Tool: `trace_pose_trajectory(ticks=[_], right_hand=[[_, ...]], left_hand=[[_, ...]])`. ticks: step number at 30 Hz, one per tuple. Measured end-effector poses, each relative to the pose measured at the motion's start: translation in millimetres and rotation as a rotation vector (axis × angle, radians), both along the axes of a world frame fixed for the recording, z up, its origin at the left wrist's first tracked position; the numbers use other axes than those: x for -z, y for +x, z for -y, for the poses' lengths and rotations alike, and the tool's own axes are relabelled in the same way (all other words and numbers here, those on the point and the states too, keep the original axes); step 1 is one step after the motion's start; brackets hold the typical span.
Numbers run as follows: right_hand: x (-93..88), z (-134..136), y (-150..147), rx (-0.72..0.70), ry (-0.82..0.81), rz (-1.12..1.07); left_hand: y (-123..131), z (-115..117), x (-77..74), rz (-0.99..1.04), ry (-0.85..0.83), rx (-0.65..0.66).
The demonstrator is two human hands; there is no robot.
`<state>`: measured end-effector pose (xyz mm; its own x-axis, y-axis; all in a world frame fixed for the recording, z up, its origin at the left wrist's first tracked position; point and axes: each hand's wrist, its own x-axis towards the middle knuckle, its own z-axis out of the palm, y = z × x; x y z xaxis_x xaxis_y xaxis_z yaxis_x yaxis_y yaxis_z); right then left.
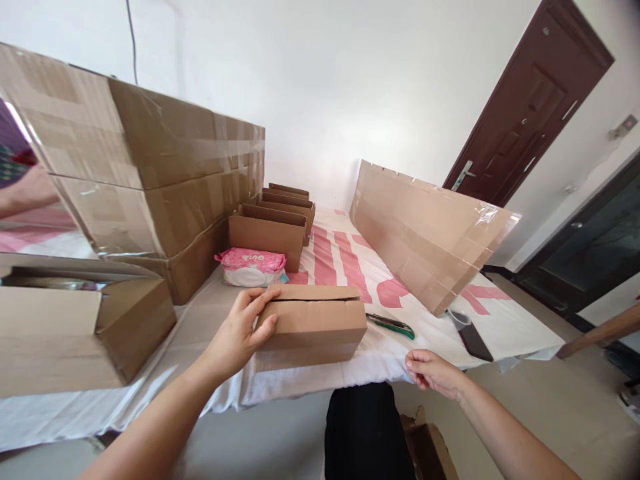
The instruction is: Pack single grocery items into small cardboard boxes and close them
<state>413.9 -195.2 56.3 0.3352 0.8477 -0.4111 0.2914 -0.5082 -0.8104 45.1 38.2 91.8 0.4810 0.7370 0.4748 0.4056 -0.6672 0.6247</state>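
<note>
A small brown cardboard box [313, 333] lies near the table's front edge, with a dark gap along its top flap. My left hand [246, 325] grips its left end, fingers over the top and thumb at the front. To the right of the box, my right hand [434, 373] is closed by the table edge, fingers curled and thumb pressed in. Whether anything is inside them is hidden. A green utility knife [393, 325] lies between the box and my right hand.
Behind the box sit a pink wipes pack [253, 267] and several open boxes [267, 233]. Taped cartons [170, 140] are stacked left, beside an open box [55, 333]. A large cardboard piece [420, 227] stands right, near a tape roll [459, 319] and a phone [475, 342]. Another person's arm [30, 192] shows far left.
</note>
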Motion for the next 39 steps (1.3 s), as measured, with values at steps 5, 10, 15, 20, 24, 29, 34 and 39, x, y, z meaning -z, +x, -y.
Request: trace_pose_trajectory(ticks=[5, 10, 15, 20, 24, 29, 34, 39], right_hand=[[14.8, -7, 0, 0.024, -0.140, 0.212], [24.3, -15, 3, 0.070, -0.153, 0.513], [21.2, -21, 7, 0.079, -0.222, 0.692], [17.6, -33, 18, 0.010, -0.313, 0.687], [18.4, -41, 34, -0.010, -0.376, 0.617], [23.7, -41, 45, 0.027, -0.309, 0.502], [20.5, -29, 42, 0.068, -0.086, 0.346], [3.7, -15, 41, 0.104, 0.063, 0.261]], left_hand=[[0, 0, 1.7, 0.000, 0.012, -0.004], [-1, 0, 2.5, -0.006, 0.029, 0.002], [-1, 0, 1.4, -0.001, 0.046, -0.005], [-1, 2, 0.6, 0.003, 0.037, -0.004], [-2, 3, 0.4, -0.003, 0.034, 0.009], [-3, 5, -2.6, -0.011, 0.025, 0.004], [-1, 5, -4.5, -0.021, -0.009, -0.006], [0, 2, -1.5, 0.003, 0.009, -0.002]])
